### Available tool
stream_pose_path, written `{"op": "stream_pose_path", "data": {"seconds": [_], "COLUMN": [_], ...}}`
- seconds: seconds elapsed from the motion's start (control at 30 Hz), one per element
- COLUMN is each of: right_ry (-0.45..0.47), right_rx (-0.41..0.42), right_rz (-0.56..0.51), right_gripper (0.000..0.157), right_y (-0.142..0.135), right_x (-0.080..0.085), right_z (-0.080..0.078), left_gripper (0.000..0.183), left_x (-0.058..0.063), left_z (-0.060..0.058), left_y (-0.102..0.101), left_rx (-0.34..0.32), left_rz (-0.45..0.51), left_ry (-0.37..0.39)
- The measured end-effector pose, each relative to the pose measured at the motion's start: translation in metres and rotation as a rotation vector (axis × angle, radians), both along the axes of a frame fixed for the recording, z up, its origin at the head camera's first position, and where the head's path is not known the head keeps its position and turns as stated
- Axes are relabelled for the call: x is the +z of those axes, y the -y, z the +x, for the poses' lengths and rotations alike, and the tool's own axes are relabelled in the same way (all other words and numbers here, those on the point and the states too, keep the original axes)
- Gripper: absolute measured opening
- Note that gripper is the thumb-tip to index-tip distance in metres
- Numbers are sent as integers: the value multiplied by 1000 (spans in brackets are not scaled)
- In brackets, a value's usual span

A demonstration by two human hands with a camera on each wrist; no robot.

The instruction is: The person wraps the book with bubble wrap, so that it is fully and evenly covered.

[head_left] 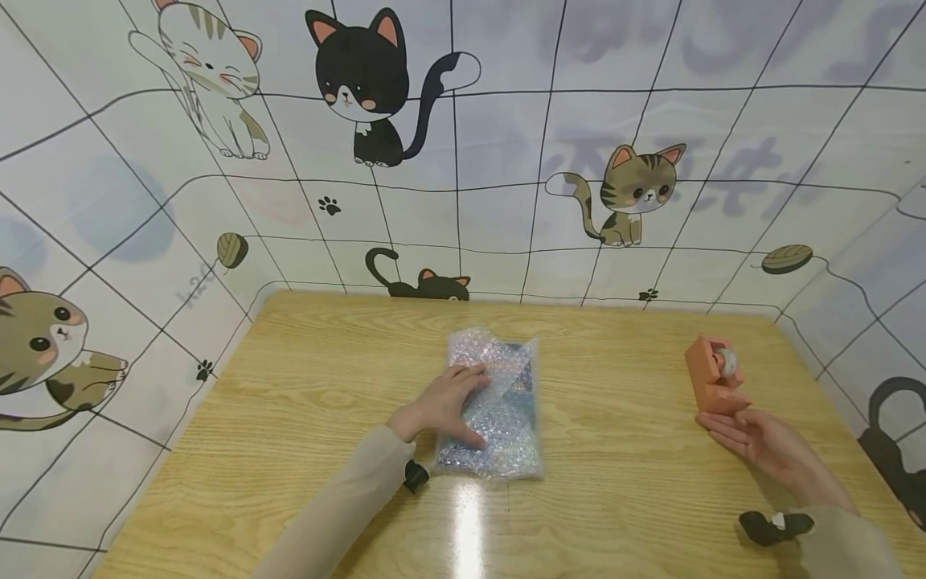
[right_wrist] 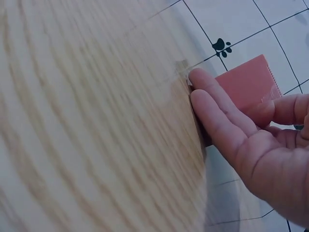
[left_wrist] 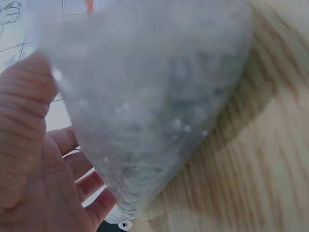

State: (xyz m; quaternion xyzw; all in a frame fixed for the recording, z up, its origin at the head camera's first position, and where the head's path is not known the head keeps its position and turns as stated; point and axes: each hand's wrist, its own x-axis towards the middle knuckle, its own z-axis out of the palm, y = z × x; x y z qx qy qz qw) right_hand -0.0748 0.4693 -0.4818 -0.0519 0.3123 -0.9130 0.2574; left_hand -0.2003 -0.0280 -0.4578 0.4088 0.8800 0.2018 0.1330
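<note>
A flat package in clear bubble wrap [head_left: 506, 434] lies on the table, with pinkish and dark blue contents showing through. My left hand [head_left: 444, 402] rests across its left side, thumb and fingers spread. In the left wrist view the wrap [left_wrist: 154, 96] fills the middle, next to the thumb and fingers of that hand [left_wrist: 43, 179]. Toward the right stands an orange-pink tape dispenser [head_left: 702, 378] with a roll of clear tape [head_left: 726, 363]. The right hand [head_left: 770, 446] touches its near end, fingers mostly straight; the right wrist view shows fingertips against the dispenser [right_wrist: 251, 87].
The wood-grain table [head_left: 615, 450] reaches back to a white sheet [head_left: 499, 201] printed with grid lines and cartoon cats, which also rises along both sides. A black band [head_left: 774, 527] sits at the right wrist. Light reflects off the table's front.
</note>
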Motion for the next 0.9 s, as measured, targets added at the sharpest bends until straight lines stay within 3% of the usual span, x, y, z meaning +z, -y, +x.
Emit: {"op": "stream_pose_path", "data": {"seconds": [0.23,0.43,0.57,0.73,0.9], "right_ry": [-33,-13,-71,-134,-127], "right_rx": [72,56,65,17,-219], "right_rz": [-78,-127,-105,56,435], "right_gripper": [60,59,61,59,40], "right_y": [-6,-7,-4,5,23], "right_x": [-8,-11,-10,-1,13], "right_z": [-1,3,6,7,12], "left_gripper": [98,99,98,98,98], "left_x": [-2,0,1,2,2], "left_z": [0,0,0,0,0], "left_y": [-1,-2,-3,-2,-1], "left_rx": [0,5,-1,6,11], "left_rz": [-2,-13,-6,-2,-6], "left_ry": [-10,-1,6,11,18]}}
